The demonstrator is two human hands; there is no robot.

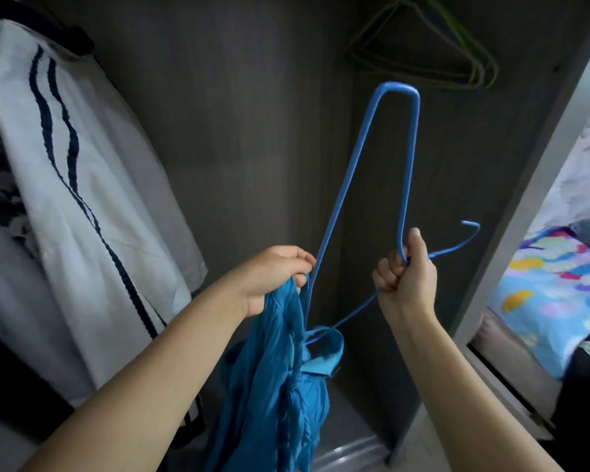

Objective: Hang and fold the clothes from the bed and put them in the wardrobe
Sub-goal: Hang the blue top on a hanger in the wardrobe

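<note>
A blue wire hanger [355, 172] stands on end in front of the open wardrobe [252, 131], one shoulder pointing up. My right hand [407, 277] grips it at the neck, with the hook sticking out to the right. A teal garment [280, 386] hangs below, and the hanger's lower shoulder is inside its neck opening. My left hand [276, 277] pinches the top of the teal garment against the hanger's bar.
A white garment with dark wavy stripes [82, 185] hangs at the wardrobe's left. Several green wire hangers [457, 52] hang at the top right. The wardrobe's side panel [525, 216] stands at the right. Behind it is a bed with a colourful sheet [552, 294].
</note>
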